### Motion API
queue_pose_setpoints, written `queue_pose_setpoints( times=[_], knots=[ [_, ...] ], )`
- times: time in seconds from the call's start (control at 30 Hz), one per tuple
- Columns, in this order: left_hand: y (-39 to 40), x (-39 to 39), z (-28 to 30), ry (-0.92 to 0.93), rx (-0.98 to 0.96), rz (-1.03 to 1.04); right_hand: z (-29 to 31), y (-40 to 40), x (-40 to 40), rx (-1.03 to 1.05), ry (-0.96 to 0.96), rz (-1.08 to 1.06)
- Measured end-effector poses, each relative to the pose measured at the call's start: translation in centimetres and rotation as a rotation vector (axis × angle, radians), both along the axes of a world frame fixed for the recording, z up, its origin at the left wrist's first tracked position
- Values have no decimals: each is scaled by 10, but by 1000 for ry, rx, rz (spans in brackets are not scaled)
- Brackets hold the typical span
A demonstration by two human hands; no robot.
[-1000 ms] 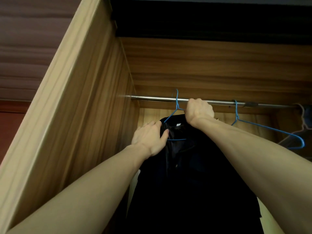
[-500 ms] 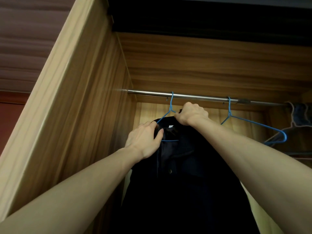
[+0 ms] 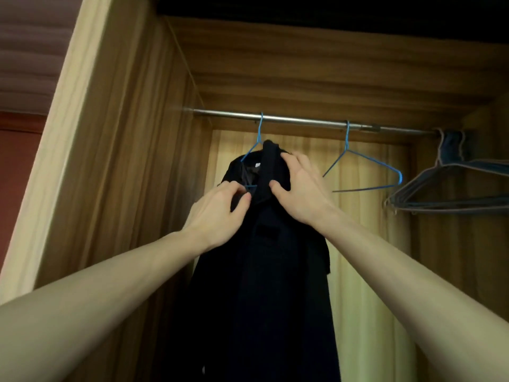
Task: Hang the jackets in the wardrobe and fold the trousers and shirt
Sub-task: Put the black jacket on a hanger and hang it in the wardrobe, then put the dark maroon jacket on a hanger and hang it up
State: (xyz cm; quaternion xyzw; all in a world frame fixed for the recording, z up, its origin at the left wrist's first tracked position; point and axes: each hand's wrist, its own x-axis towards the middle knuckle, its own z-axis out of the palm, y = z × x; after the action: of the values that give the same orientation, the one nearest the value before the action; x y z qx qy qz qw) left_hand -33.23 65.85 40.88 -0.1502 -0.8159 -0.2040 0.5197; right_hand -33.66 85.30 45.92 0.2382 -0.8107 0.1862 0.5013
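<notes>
A dark jacket [image 3: 264, 271] hangs on a blue wire hanger [image 3: 259, 133], whose hook sits over the metal rail [image 3: 303, 120] inside the wooden wardrobe. My left hand [image 3: 217, 210] pinches the jacket's left collar edge by the hanger's lower wire. My right hand [image 3: 300, 191] grips the right side of the collar, fingers over the shoulder and thumb on the lapel. The jacket's lower part falls into shadow.
An empty blue wire hanger [image 3: 366, 169] hangs on the rail to the right. Several grey hangers [image 3: 451, 186] cluster at the far right. The wardrobe's left side panel [image 3: 110, 161] stands close beside my left arm. A pale back panel [image 3: 366, 244] shows behind.
The hanger's hook has gone onto the rail. My right hand left the hanger's neck and dropped to the collar. My left hand shifted to pinch the collar edge.
</notes>
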Motion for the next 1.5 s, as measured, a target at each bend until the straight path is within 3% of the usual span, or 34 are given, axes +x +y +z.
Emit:
queue_pose_setpoints(
  times=[0.27, 0.43, 0.6, 0.77, 1.07, 1.5],
  knots=[
    [7, 64, -104, -99, 28, -54, -123, 26, 48, -26, 52, 4],
    [3, 95, -181, -161, 51, -137, -198, 28, 100, -71, -34, -27],
    [5, 115, -242, -169, -81, -179, -256, 21, 152, -88, -63, -152],
    [8, 138, -288, -183, -88, -321, -306, 18, 201, -189, -144, -272],
    [55, 188, -357, -182, -163, -689, -406, 48, 313, -186, -256, -648],
    [232, 338, -425, -278, -189, -1267, -476, 116, 546, -357, -357, -1233]
  ],
)
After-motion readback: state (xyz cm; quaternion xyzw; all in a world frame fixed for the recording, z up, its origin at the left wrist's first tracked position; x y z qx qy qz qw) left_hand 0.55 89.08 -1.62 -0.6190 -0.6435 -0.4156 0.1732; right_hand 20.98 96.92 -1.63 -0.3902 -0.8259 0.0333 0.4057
